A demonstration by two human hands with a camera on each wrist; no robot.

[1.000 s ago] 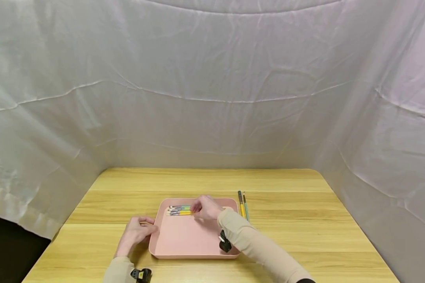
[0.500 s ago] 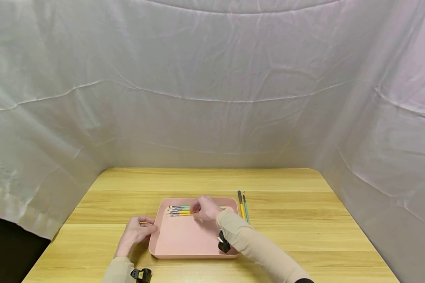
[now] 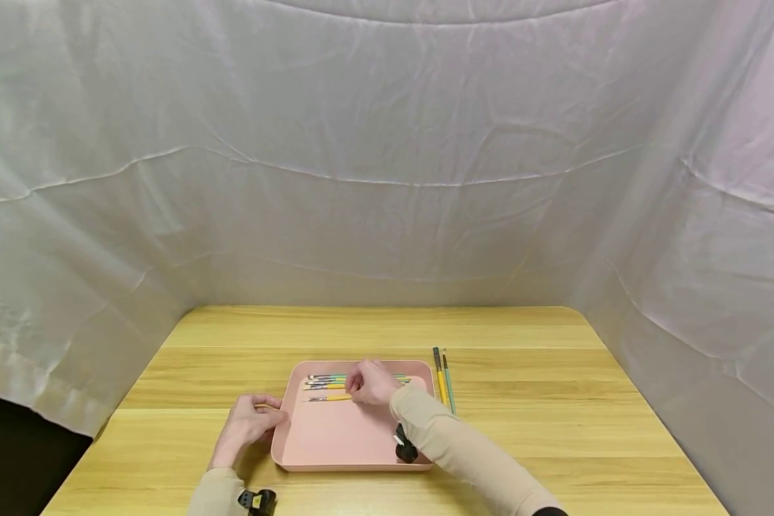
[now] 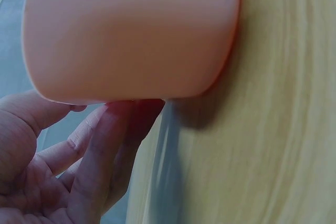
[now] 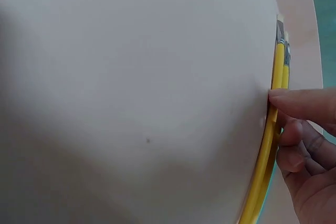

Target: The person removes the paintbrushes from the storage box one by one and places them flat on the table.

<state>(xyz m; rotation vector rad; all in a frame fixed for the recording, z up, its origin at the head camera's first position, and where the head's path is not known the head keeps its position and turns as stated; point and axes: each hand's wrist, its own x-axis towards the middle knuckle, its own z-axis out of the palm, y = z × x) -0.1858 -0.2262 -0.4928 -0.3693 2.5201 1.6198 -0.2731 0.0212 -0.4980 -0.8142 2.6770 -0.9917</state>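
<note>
In the head view a pink tray (image 3: pixel 342 437) lies on the table, several thin paintbrushes (image 3: pixel 325 388) in a row along its far side. My right hand (image 3: pixel 370 383) reaches over the tray and pinches a yellow-handled paintbrush (image 3: pixel 340 398), bristles pointing left, just nearer than the row. The right wrist view shows the fingertips on this yellow handle (image 5: pixel 266 145), with another yellow brush close beside it. My left hand (image 3: pixel 247 423) holds the tray's left edge. In the left wrist view its thumb and fingers meet the tray's wall (image 4: pixel 131 40); the fingertips are partly hidden.
Right of the tray lie two more brushes on the wooden table (image 3: pixel 529 401), one yellow-handled brush (image 3: pixel 440 376) and one teal-handled brush (image 3: pixel 448 383). A grey curtain (image 3: pixel 387 215) surrounds the table at the back and sides.
My right hand has shifted slightly toward the body, drawing the yellow paintbrush away from the row so that a gap shows. The left hand and tray have stayed still.
</note>
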